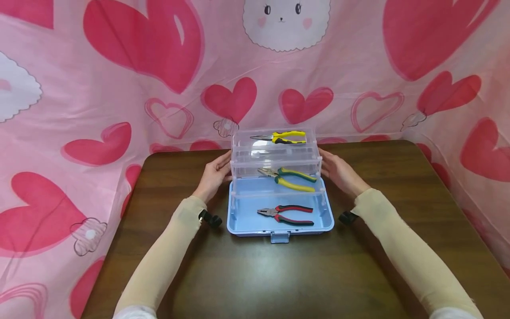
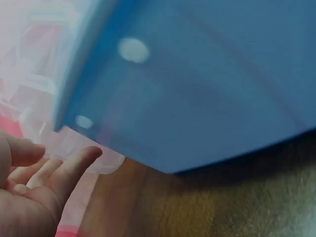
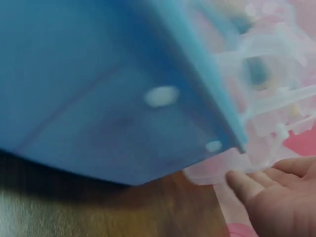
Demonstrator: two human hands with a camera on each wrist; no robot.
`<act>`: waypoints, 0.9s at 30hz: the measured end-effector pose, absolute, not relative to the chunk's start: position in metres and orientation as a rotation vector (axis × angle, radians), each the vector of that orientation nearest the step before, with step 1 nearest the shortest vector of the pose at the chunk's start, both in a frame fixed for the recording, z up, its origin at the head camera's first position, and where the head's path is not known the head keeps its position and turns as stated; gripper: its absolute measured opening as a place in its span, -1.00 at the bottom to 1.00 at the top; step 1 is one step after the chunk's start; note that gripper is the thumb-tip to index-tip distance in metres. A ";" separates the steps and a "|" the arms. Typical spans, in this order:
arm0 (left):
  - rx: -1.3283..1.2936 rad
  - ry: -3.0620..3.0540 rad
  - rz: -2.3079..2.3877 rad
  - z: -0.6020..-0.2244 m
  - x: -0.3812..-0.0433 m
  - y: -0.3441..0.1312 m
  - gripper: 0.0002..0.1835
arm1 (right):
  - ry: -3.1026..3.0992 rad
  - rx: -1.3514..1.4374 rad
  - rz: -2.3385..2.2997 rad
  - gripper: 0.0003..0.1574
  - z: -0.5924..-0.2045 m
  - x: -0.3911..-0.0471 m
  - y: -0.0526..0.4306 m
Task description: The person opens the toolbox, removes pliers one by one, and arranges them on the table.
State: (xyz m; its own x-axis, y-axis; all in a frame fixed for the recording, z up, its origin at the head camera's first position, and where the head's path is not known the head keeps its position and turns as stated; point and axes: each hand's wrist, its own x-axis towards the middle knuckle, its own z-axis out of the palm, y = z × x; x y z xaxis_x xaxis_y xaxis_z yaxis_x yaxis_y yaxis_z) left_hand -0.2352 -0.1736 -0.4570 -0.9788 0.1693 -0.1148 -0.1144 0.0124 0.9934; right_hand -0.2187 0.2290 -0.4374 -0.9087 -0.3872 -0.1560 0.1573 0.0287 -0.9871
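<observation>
A toolbox stands open on the table, with a blue base (image 1: 245, 220) and clear plastic trays (image 1: 244, 154) stepped up behind it. Yellow-and-black needle-nose pliers (image 1: 287, 137) lie in the top tray. Below them, green-and-yellow pliers (image 1: 292, 179) rest in the lower tray, and red-and-black pliers (image 1: 287, 214) lie in the base. My left hand (image 1: 212, 179) is at the box's rear left side, fingers extended beside the clear plastic. On the opposite side, my right hand (image 1: 341, 173) mirrors it, its fingertips partly hidden by the trays. In both wrist views, the fingers reach toward the clear lid (image 3: 200, 174) behind the base.
The box stands toward the back of a dark brown wooden table (image 1: 275, 283). A pink sheet with hearts (image 1: 231, 99) hangs close behind the table and along its sides. A blue latch (image 1: 280, 238) juts from the box's front.
</observation>
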 end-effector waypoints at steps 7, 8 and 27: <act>-0.011 2.179 1.971 -0.464 -0.236 -0.172 -0.42 | 1.842 -0.244 -1.941 -0.20 -0.443 -0.220 0.231; -0.019 2.178 1.966 -0.464 -0.236 -0.172 -0.42 | 1.846 -0.235 -1.936 -0.20 -0.443 -0.220 0.231; -0.055 2.197 1.903 -0.461 -0.232 -0.169 -0.42 | 1.912 -0.166 -1.881 -0.17 -0.444 -0.218 0.230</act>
State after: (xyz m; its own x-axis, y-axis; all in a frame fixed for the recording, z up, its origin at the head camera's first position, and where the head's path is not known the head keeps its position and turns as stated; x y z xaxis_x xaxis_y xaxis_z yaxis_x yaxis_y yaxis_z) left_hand -0.2318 -0.1693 -0.4610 -0.9720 0.1234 -0.1998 -0.1802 0.1538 0.9715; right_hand -0.2180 0.2304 -0.4441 -0.8912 -0.3909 -0.2299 0.2236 0.0623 -0.9727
